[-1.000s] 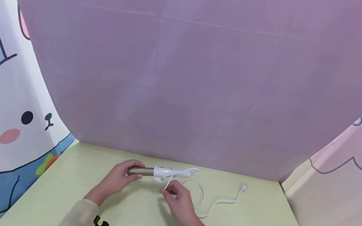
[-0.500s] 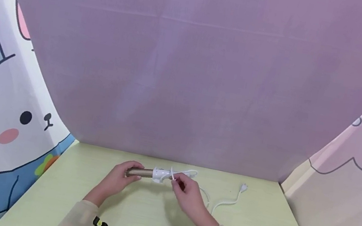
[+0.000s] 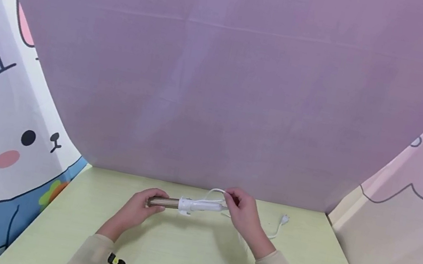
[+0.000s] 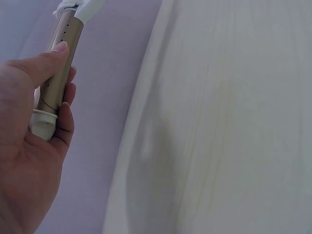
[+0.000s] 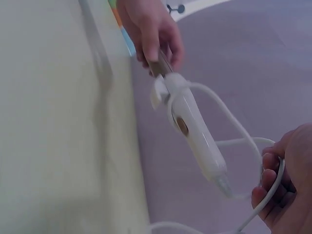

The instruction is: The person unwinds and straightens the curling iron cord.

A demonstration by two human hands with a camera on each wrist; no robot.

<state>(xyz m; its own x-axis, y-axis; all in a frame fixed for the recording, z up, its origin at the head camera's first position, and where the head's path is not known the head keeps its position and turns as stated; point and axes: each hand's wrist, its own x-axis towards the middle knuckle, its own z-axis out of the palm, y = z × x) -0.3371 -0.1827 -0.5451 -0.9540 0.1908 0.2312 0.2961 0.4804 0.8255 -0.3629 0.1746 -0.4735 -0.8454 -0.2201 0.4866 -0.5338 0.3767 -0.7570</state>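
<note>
both hands are on the curling iron [image 3: 190, 204], which i hold level above the far part of the pale green table [image 3: 180, 258]. my left hand [image 3: 135, 210] wraps thumb and fingers round its gold barrel [image 4: 57, 78] at the left end. my right hand [image 3: 243, 212], just past the white handle [image 5: 197, 131], pinches the white cord [image 5: 234, 126] in curled fingers, a loop arching over the handle. the cord trails right to the plug [image 3: 284, 219], lying on the table near the purple backdrop [image 3: 220, 81].

Pale green tabletop [image 3: 180, 263], plain purple backdrop [image 3: 220, 81], cartoon bunny curtains [image 3: 4, 128] at both sides
</note>
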